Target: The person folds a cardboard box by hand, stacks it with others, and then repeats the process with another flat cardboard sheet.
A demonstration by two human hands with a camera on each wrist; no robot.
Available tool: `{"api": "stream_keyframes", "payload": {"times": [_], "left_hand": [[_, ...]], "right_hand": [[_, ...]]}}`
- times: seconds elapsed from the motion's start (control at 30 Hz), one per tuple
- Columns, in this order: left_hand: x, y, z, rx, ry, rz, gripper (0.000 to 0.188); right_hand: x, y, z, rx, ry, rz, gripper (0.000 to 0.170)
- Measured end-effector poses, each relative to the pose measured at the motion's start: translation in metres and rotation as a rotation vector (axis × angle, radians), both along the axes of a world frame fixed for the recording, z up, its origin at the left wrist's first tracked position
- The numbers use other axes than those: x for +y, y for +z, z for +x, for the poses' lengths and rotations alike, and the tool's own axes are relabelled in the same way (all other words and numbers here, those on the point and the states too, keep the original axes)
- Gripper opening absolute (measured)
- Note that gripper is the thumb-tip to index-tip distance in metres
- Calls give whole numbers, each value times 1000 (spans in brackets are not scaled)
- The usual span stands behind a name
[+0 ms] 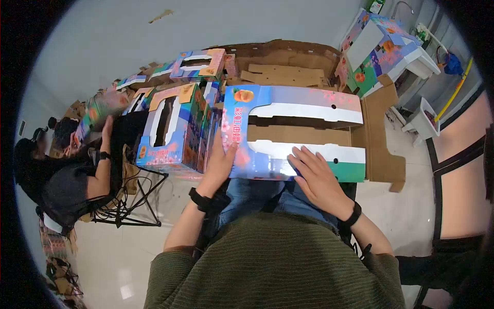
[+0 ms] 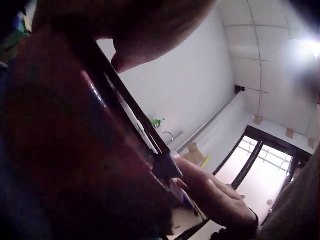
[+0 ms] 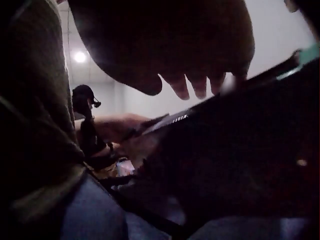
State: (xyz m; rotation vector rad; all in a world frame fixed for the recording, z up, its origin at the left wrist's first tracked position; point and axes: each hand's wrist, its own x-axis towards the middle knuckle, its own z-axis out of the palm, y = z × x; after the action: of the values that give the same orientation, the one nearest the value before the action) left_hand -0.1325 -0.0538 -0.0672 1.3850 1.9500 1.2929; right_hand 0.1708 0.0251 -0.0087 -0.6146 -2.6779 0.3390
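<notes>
A: How do the hands lie?

B: The right hand point(image 1: 321, 185) is relaxed, its extended fingers on the near white strip point(image 1: 314, 153). The left hand point(image 1: 220, 162) is at the printed end; I can't tell whether its fingers curl round the edge.

A: And the box?

B: The box point(image 1: 303, 110) lies in front of the wearer, just above the jeans point(image 1: 252, 198), with its long slot upward.

A: What would make this hold work well?

B: I'd steady the printed end with the left and press lightly with the right, palm low, so the card doesn't buckle at the slot.

A: Anything farther out?

B: Mind the brown flap point(image 1: 383, 134) sticking out at the right end; a hard push could crease it. I'd also keep clear of the neighbouring carton point(image 1: 181, 131) just left.
</notes>
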Motion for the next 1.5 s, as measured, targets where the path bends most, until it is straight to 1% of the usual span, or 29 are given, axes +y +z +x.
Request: {"api": "stream_keyframes", "payload": {"times": [0.07, 0.1, 0.2, 0.23, 0.27, 0.33, 0.37, 0.47, 0.5, 0.6, 0.63, 0.7, 0.77, 0.8, 0.87, 0.9, 1.0, 1.03, 1.07, 1.13, 1.17, 1.27, 1.3, 1.37, 1.4, 1.43, 1.47, 1.5], "left_hand": [[-1, -6, 20, -15, -14, 47, 74], [-1, -6, 30, 30, 0, 34, 74], [-8, 3, 45, 211, 23, 31, 74], [-7, 2, 44, 426, 29, 131, 73], [-11, 5, 47, 559, -29, 108, 73], [-14, 37, 55, 831, -128, 93, 73], [-12, 47, 58, 827, -272, 108, 71], [-7, 49, 65, 760, -515, 47, 72], [-4, 52, 69, 802, -473, 120, 56], [14, 46, 67, 924, -474, 111, 36], [21, 45, 68, 928, -482, 125, 29], [33, 44, 71, 935, -495, 154, 17], [40, 45, 74, 917, -556, 166, 14], [44, 45, 77, 907, -592, 175, 14], [47, 47, 80, 804, -615, 94, 16], [47, 48, 80, 753, -629, 55, 18], [45, 55, 81, 682, -627, 96, 23], [47, 55, 80, 608, -618, 254, 28], [44, 58, 77, 479, -620, 130, 25], [35, 80, 72, 225, -617, -124, 20], [35, 77, 69, 254, -648, -126, 23], [33, 81, 64, 200, -720, -33, 17], [34, 83, 61, 184, -738, -4, 16], [43, 90, 52, 248, -683, 170, 16], [49, 95, 44, 285, -646, 251, 16], [58, 105, 36, 401, -630, 298, 20], [67, 108, 26, 534, -572, 358, 26], [77, 108, 15, 617, -509, 403, 29]], "right_hand": [[6, -11, -14, -32, -43, 83, 47], [10, -22, -18, -55, -94, 170, 46], [16, -34, -17, -88, -96, 187, 48], [16, -34, -18, -117, -99, 184, 49], [14, -36, -18, -113, -99, 175, 49], [17, -35, -19, -99, -91, 188, 49], [18, -37, -19, -99, -94, 193, 49], [17, -35, -19, -93, -101, 181, 49], [17, -34, -19, -104, -99, 177, 49], [16, -32, -20, -110, -106, 172, 48], [16, -34, -20, -95, -108, 172, 47], [15, -34, -20, -78, -104, 168, 44], [16, -34, -20, -65, -110, 165, 40], [17, -35, -19, -65, -105, 181, 42], [18, -38, -18, -68, -103, 214, 47], [16, -36, -18, -26, -98, 165, 34], [15, -36, -17, -9, -109, 145, 36], [16, -39, -17, -27, -114, 159, 40], [16, -41, -17, -22, -112, 160, 41], [17, -41, -16, -8, -103, 160, 44], [17, -42, -17, -8, -105, 178, 47], [15, -39, -17, -5, -100, 219, 50], [14, -36, -17, -9, -94, 194, 52], [14, -33, -17, -56, -95, 190, 53], [15, -32, -18, -75, -87, 185, 54], [14, -30, -16, -71, -68, 144, 55], [16, -26, -14, -84, -32, 112, 55], [19, -18, -12, -100, 0, 81, 56]]}}
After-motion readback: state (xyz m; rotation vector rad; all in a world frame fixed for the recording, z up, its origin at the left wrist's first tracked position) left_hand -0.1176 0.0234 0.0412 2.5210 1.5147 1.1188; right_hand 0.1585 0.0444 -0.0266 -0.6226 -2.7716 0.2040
